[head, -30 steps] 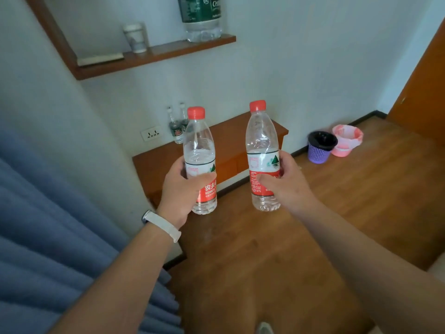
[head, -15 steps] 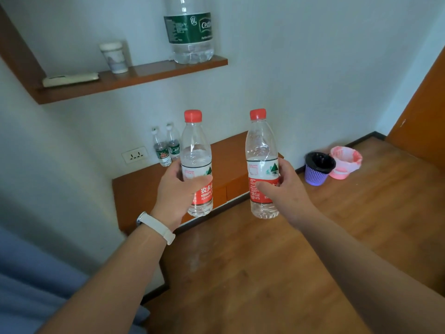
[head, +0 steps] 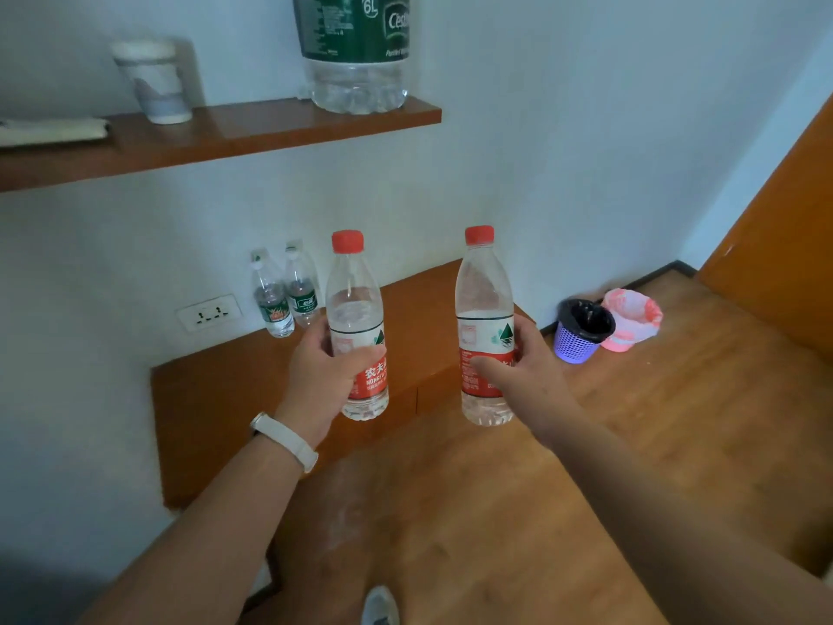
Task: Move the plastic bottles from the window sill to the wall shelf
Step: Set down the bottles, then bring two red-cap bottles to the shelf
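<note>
- Up front, left hand (head: 322,376) wrapped around the label band of the left bottle (head: 357,327), thumb across the front, fingers curled behind; grip closed firm on it.
- Right hand (head: 525,372) likewise closed on the right bottle (head: 484,327), thumb over the red label, fingers round the far side.
- Both bottles upright, red-capped, clear, partly filled with water, held side by side but apart, in the air in front of the low wooden counter (head: 216,399).
- Pale wristband (head: 285,439) on the left wrist.
- Above and behind, wall shelf (head: 234,137) fixed to the white wall, well over the bottle caps.
- On the shelf: a paper cup (head: 153,81) toward the left, a large green-labelled water jug (head: 356,51) near the right end, a flat pale object (head: 49,130) at the far left, too blurred to tell what.
- At the back of the counter, against the wall: two small green-labelled bottles (head: 286,300), touching or nearly so, next to a wall socket (head: 209,312).
- On the wooden floor by the corner: a purple basket (head: 581,331) with a dark liner, a pink basket (head: 631,320) just beside it.
- At the bottom edge, the toe of a shoe (head: 380,604).
</note>
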Demonstrator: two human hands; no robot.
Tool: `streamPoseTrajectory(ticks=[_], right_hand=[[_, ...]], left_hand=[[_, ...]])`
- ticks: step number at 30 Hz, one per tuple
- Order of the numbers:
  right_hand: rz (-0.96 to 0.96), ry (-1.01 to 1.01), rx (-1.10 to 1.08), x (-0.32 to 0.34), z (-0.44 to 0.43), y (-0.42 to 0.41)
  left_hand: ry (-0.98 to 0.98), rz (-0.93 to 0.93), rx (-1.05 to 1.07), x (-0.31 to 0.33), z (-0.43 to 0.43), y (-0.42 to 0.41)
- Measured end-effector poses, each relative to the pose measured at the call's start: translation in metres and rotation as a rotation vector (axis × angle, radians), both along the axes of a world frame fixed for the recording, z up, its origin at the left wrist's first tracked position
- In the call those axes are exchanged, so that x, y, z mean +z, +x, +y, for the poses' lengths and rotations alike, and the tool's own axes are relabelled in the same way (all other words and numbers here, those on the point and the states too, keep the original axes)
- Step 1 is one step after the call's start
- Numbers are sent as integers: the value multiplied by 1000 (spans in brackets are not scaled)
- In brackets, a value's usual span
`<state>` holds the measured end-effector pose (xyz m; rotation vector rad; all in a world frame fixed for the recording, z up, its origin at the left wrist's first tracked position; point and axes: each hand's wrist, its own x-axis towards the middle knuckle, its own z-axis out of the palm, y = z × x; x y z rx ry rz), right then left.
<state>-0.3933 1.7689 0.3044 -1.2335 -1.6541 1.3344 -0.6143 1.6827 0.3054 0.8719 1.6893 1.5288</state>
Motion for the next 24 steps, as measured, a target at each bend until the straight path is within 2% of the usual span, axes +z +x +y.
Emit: streamPoseTrajectory(ticks=[11,24], right_hand=[[-33,-23,-30,-12,64,-95],[-108,-30,57,-31,134,-154]], left_hand=[[-25,-53,-39,-19,74,-96],[-59,-52,0,-34,113,-141]])
